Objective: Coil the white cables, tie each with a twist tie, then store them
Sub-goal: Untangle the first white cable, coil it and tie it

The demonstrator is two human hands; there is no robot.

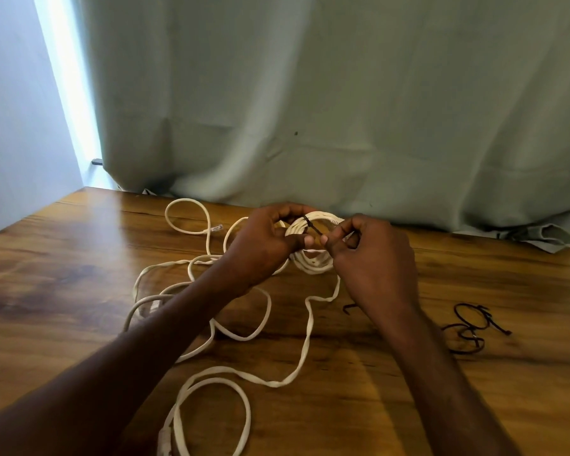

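While the left hand (264, 245) grips the coiled cable (311, 255) at its left rim, thumb pressed across the bundled turns, the right hand (372, 255) comes in from the other side and pinches the free end of the twist tie (311, 227). That dark tie runs over the upper-left arc of the coil and slants down and to the right, straight into the gap between the two thumbs. So its long axis points from the coil's top edge toward the right hand's fingertips (326, 240), and that hand is the one placed to do the twisting. The coil itself is held just above the wooden table (408, 373), near the far edge, in front of the green curtain (310, 110).

Both hands are busy: left fingers curled round the coil, right thumb and forefinger closed on the tie's tail. By my read, the tie is looped but not yet wound tight, so the coming move likely wants the two ends brought together and turned, with the left hand keeping the turns from springing apart.

Plenty remains. Loose white cable (244, 324) sprawls across the table under and beside the forearms, one clear plug (217, 228) lying to the left. Spare twist ties (471, 327) sit in a dark tangle to the right, well apart from the hands.
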